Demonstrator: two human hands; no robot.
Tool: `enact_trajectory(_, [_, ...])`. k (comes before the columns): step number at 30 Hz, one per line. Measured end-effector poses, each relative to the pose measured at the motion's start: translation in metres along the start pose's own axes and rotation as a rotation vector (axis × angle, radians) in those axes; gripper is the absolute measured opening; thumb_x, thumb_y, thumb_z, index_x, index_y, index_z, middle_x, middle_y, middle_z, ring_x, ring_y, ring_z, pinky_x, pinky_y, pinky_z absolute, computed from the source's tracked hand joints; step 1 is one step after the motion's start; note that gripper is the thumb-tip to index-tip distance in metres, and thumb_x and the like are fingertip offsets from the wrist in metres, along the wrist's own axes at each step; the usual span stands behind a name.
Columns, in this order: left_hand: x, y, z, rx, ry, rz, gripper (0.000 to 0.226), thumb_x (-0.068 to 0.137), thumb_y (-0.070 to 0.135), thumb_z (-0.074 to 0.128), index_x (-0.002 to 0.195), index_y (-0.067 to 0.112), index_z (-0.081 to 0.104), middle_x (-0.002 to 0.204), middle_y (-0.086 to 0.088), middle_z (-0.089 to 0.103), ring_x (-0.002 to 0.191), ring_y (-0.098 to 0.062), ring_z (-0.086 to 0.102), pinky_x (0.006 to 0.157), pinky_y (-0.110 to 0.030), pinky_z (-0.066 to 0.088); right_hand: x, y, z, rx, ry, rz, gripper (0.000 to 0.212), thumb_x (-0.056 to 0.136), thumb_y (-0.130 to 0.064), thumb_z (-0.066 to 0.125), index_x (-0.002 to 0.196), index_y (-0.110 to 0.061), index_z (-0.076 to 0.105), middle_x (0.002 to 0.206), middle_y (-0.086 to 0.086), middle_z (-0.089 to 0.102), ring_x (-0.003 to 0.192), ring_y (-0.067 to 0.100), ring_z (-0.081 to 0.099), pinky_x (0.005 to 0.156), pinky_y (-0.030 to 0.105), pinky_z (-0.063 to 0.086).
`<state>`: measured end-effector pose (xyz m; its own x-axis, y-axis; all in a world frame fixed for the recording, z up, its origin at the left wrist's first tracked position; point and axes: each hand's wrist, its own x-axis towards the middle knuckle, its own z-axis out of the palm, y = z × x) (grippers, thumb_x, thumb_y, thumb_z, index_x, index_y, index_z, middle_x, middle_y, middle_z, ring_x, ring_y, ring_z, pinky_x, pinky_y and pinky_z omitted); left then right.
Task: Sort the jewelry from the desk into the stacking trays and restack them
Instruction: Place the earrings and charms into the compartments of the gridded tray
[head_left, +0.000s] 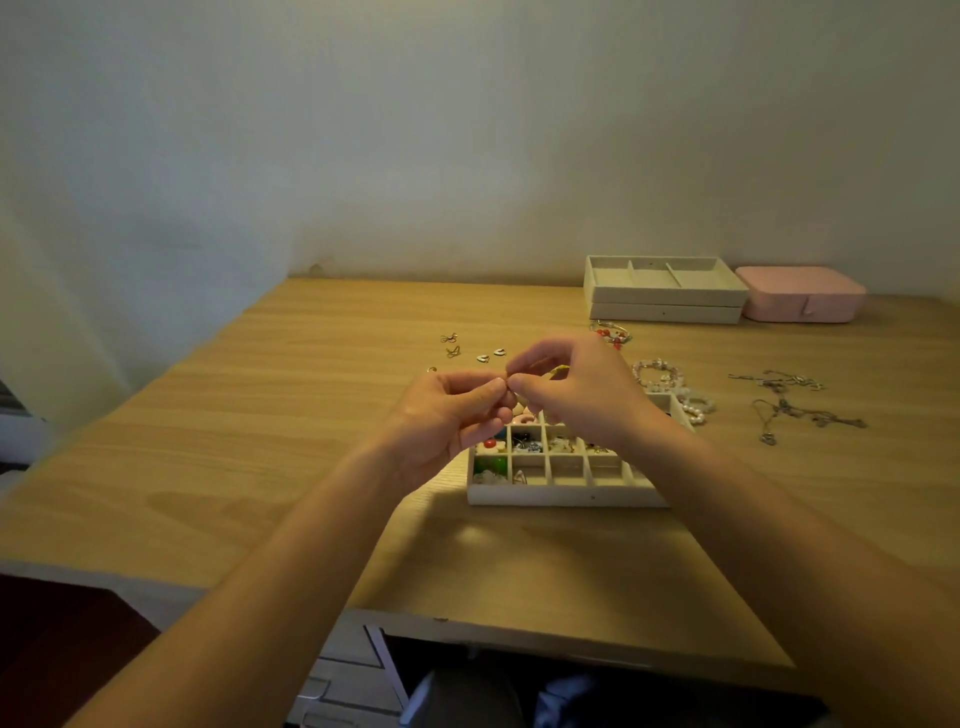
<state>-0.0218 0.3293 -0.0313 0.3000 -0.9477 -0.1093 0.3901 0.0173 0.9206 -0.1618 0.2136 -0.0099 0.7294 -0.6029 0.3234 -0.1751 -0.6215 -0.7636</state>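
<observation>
My left hand (454, 415) and my right hand (576, 387) meet fingertip to fingertip above the cream grid tray (566, 493), pinching one tiny piece of jewelry (509, 382) between them; it is too small to identify. The tray's small compartments hold coloured beads and earrings. Loose earrings (470, 351) lie on the desk beyond my left hand. Pearl bracelets (670, 387) and a red-beaded bracelet (613, 332) lie past my right hand. Silver necklaces (789, 402) are spread out at the right.
Two stacked cream trays (665, 293) stand at the back right by the wall, the top one with long compartments. A pink jewelry box (802, 293) sits beside them. The wooden desk's front edge (519, 631) is near my body.
</observation>
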Motion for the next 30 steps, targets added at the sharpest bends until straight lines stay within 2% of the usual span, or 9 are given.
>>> enact_trajectory(7, [-0.002,-0.003,0.012,0.171,0.066,0.059,0.012,0.094,0.002,0.063,0.101,-0.004,0.069,0.078,-0.012,0.066,0.062,-0.013,0.066,0.058,-0.017,0.057,-0.001,0.001,-0.01,-0.15,-0.07,-0.144,0.013,0.093,-0.014,0.07,0.099,-0.021,0.079,0.089,-0.013,0.072,0.084,0.006,0.066,0.073,0.021,0.057])
enact_trajectory(9, [-0.002,-0.005,0.014,0.178,0.076,0.062,0.01,0.093,0.001,0.063,0.099,-0.004,0.069,0.077,-0.013,0.066,0.062,-0.012,0.066,0.057,-0.016,0.056,0.0,-0.001,-0.015,-0.167,-0.13,-0.113,0.014,0.092,-0.013,0.071,0.1,-0.021,0.079,0.088,-0.012,0.072,0.083,0.007,0.067,0.074,0.022,0.058])
enact_trajectory(12, [-0.003,-0.01,0.014,0.193,0.107,0.053,0.01,0.089,0.002,0.068,0.098,-0.001,0.073,0.081,-0.015,0.07,0.072,-0.016,0.07,0.06,-0.016,0.056,0.003,0.0,-0.02,-0.161,-0.226,-0.043,0.014,0.089,-0.012,0.075,0.097,-0.024,0.078,0.085,-0.009,0.074,0.081,0.009,0.07,0.073,0.025,0.059])
enact_trajectory(16, [-0.005,-0.015,0.013,0.227,0.115,0.047,0.011,0.086,0.004,0.072,0.096,0.001,0.074,0.084,-0.016,0.074,0.075,-0.019,0.073,0.061,-0.017,0.057,0.002,0.003,-0.023,-0.081,-0.306,0.064,0.012,0.088,-0.012,0.076,0.096,-0.021,0.078,0.08,-0.006,0.076,0.075,0.01,0.072,0.069,0.025,0.061])
enact_trajectory(20, [-0.006,-0.018,0.013,0.242,0.148,0.062,0.018,0.083,0.0,0.076,0.093,0.004,0.062,0.081,-0.018,0.075,0.07,-0.021,0.074,0.063,-0.022,0.06,0.001,0.005,-0.023,-0.025,-0.365,0.17,0.008,0.087,-0.009,0.076,0.091,-0.017,0.077,0.073,-0.001,0.075,0.066,0.01,0.067,0.063,0.022,0.057])
enact_trajectory(23, [-0.002,-0.021,0.013,0.406,0.151,0.113,0.024,0.081,-0.003,0.078,0.085,0.008,0.057,0.071,-0.014,0.073,0.066,-0.021,0.074,0.057,-0.024,0.058,0.002,0.008,-0.021,-0.054,-0.424,0.22,0.007,0.085,-0.011,0.079,0.088,-0.017,0.078,0.071,-0.002,0.073,0.067,0.011,0.063,0.061,0.025,0.053])
enact_trajectory(27, [0.003,-0.027,0.01,0.68,0.132,0.186,0.028,0.075,-0.002,0.083,0.076,0.014,0.06,0.066,-0.011,0.072,0.061,-0.021,0.068,0.048,-0.024,0.049,0.003,0.01,-0.02,-0.117,-0.502,0.243,0.006,0.083,-0.016,0.081,0.087,-0.02,0.079,0.07,-0.005,0.072,0.068,0.01,0.062,0.062,0.025,0.052])
enact_trajectory(30, [0.003,-0.029,0.006,0.745,0.102,0.203,0.026,0.075,0.002,0.084,0.074,0.017,0.062,0.064,-0.007,0.07,0.058,-0.015,0.064,0.047,-0.024,0.047,0.004,0.013,-0.021,-0.149,-0.532,0.21,0.006,0.084,-0.017,0.082,0.089,-0.021,0.081,0.073,-0.004,0.075,0.069,0.008,0.065,0.064,0.023,0.053])
